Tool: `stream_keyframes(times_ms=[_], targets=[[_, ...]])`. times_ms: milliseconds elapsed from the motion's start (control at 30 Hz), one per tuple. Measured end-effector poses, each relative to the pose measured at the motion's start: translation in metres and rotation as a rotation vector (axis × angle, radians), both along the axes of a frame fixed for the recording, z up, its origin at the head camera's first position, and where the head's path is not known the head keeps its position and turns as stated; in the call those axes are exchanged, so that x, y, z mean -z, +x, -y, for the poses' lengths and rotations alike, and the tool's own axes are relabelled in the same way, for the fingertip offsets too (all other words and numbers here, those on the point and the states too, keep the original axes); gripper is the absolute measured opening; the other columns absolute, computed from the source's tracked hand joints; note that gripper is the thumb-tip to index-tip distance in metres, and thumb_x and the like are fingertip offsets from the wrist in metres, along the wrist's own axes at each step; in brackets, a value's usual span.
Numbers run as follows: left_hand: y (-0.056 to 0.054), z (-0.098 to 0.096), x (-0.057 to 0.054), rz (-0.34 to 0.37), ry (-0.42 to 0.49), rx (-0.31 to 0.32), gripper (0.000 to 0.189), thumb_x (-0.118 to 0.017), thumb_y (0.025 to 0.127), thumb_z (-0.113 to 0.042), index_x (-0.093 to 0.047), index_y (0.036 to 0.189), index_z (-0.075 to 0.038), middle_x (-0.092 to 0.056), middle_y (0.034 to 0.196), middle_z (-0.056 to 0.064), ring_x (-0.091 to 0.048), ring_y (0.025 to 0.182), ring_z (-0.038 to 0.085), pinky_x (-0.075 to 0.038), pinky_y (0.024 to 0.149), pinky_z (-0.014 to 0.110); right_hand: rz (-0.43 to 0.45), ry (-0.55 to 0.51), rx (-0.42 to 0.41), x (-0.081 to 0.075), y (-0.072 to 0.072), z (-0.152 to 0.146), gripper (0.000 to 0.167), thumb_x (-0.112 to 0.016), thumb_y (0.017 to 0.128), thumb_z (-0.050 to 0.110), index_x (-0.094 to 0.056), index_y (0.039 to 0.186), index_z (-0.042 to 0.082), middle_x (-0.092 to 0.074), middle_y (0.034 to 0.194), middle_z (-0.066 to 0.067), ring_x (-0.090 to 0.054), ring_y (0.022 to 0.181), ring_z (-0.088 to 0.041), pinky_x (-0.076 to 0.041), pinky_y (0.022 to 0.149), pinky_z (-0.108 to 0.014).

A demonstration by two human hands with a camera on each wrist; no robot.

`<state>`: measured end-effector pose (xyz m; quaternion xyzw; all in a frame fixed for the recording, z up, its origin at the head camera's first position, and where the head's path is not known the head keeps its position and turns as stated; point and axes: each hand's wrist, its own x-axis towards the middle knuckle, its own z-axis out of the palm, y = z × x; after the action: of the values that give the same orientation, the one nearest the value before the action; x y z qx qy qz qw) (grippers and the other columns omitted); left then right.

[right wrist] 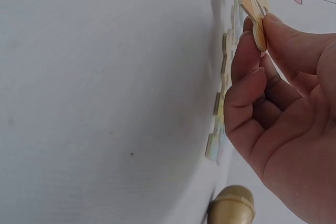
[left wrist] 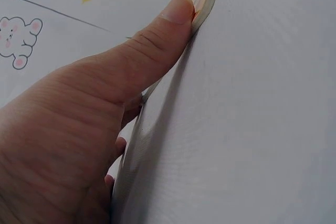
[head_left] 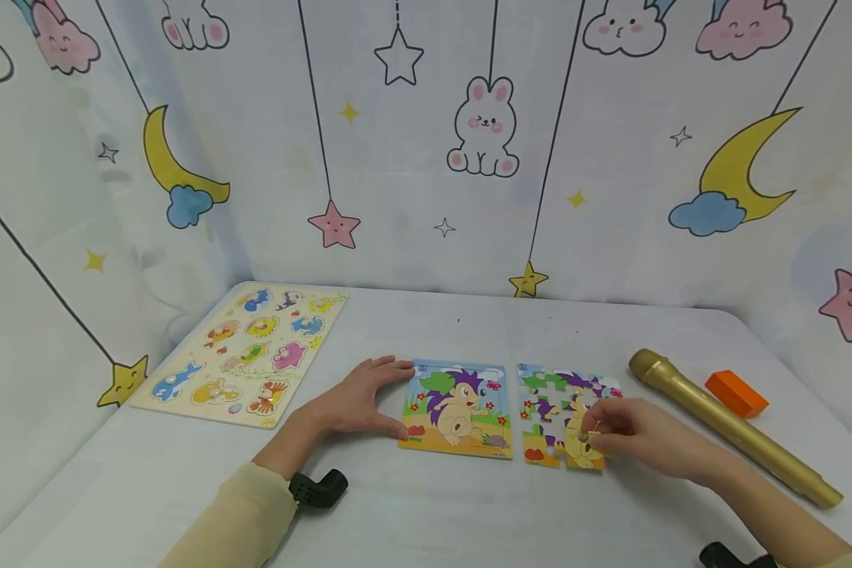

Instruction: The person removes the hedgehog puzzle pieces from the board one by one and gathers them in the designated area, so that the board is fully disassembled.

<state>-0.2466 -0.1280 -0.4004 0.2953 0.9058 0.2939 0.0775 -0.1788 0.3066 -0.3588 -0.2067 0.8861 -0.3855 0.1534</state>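
A square hedgehog picture board (head_left: 461,410) lies on the table in the head view. My left hand (head_left: 365,398) is at its left side, thumb and index fingertip touching the edge; the left wrist view shows the thumb (left wrist: 157,35) against the board's rim. To the right is a partly assembled jigsaw puzzle (head_left: 532,454) of the same hedgehog, with white gaps among its pieces. My right hand (head_left: 642,434) is over its lower right part. Between thumb and index finger it pinches a yellow-orange puzzle piece (right wrist: 255,17), seen nearly edge-on in the right wrist view.
A cream board with animal shapes (head_left: 248,355) lies at the back left. Right of my right hand are a gold microphone-shaped tube (head_left: 734,426) and an orange block (head_left: 737,394). Behind the table hangs a white cloth with printed stars, moons and rabbits (head_left: 483,130).
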Motion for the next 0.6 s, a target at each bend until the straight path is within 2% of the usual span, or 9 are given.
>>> stream_keyframes(times_ms=[233, 433, 600], targets=[[-0.0001, 0.0007, -0.0004, -0.005, 0.001, 0.007, 0.094, -0.084, 0.076, -0.052, -0.046, 0.153, -0.015, -0.036, 0.161, 0.001, -0.017, 0.151, 0.030, -0.019, 0.119, 0.056, -0.051, 0.030, -0.031, 0.0055, 0.0008, -0.0036, 0.011, -0.068, 0.096, 0.013, -0.065, 0.104, 0.006, -0.063, 0.089, 0.001, -0.058, 0.079, -0.010, -0.052, 0.068, -0.023], [-0.0002, 0.0008, -0.0002, -0.005, 0.005, 0.012, 0.094, -0.083, 0.076, -0.053, -0.046, 0.153, -0.015, -0.035, 0.161, 0.000, -0.017, 0.152, 0.029, -0.017, 0.119, 0.057, -0.102, 0.105, -0.015, 0.0061, 0.0033, -0.0022, 0.010, -0.071, 0.095, 0.016, -0.065, 0.102, 0.010, -0.062, 0.087, 0.004, -0.056, 0.078, -0.007, -0.052, 0.068, -0.023], [-0.0001, 0.0012, -0.0004, -0.008, 0.006, 0.016, 0.094, -0.083, 0.076, -0.053, -0.046, 0.153, -0.014, -0.035, 0.161, 0.000, -0.017, 0.151, 0.030, -0.016, 0.119, 0.057, -0.145, 0.113, 0.008, 0.0065, 0.0062, -0.0003, 0.017, -0.075, 0.092, 0.017, -0.063, 0.101, 0.010, -0.060, 0.085, 0.005, -0.056, 0.077, -0.006, -0.051, 0.067, -0.023]])
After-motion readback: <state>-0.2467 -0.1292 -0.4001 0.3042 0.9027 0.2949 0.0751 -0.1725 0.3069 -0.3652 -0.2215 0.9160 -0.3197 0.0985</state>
